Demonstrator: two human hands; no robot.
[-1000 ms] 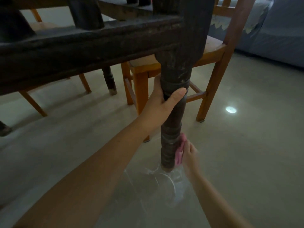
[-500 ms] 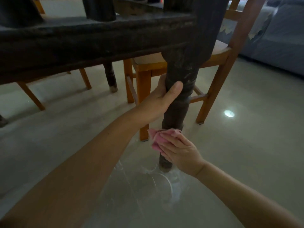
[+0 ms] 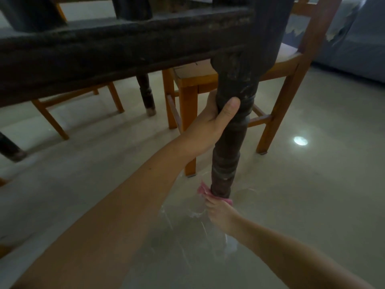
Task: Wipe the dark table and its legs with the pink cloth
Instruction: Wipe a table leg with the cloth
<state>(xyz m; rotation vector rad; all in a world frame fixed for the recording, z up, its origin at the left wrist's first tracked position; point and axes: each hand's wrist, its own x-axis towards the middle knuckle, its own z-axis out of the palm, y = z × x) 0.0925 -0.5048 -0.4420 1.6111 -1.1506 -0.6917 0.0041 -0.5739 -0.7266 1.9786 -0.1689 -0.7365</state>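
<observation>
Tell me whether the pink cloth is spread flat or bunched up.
Bunched. The cloth is crumpled around the foot of the table leg, pink folds showing on both sides, gripped by the right hand.

Materials, surface finish: dark table and surroundings

Table leg [image 3: 227, 155]: turned wood, dark stain, worn and scuffed pale near top; table rail [image 3: 116, 46] rough, matt, pitted. Pink cloth [image 3: 205, 189]: soft fabric, crumpled. Chair [image 3: 277, 84]: orange-brown wood, smooth, slight sheen. Floor [image 3: 312, 205]: pale, polished, glossy, streaky by the leg foot. Sofa [image 3: 358, 38]: grey covering, peeling
</observation>
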